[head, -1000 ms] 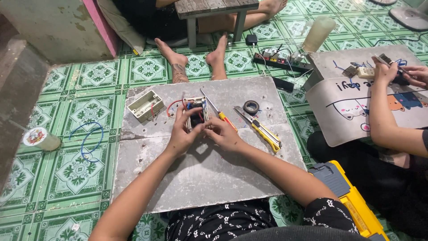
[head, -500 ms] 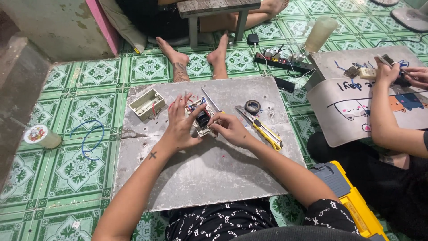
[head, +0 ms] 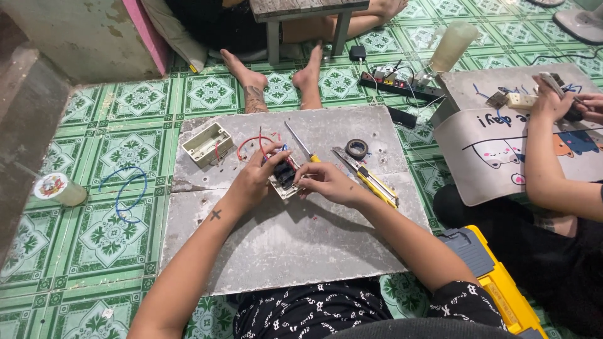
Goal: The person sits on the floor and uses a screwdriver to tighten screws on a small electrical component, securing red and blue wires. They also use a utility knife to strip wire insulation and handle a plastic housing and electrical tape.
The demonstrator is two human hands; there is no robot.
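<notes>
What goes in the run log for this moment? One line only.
left hand: holds switch plate | right hand: grips its edge | surface: grey board | nearby: screwdriver, tape roll

- The light over my work is even and fairly bright, soft and without hard glare.
- My left hand (head: 254,182) and right hand (head: 326,182) throw only short, blurred shadows onto the grey slab (head: 282,245), falling toward its near edge.
- The green floor tiles (head: 119,150) carry a faint sheen beyond the slab's far right corner.
- Beyond the slab's left edge the wall (head: 25,125) sits darker.
- Focus is sharp at the slab's middle; my forearms nearest the lens look softer.
- Tile lines bow toward the frame edges, a wide-lens bend.
</notes>
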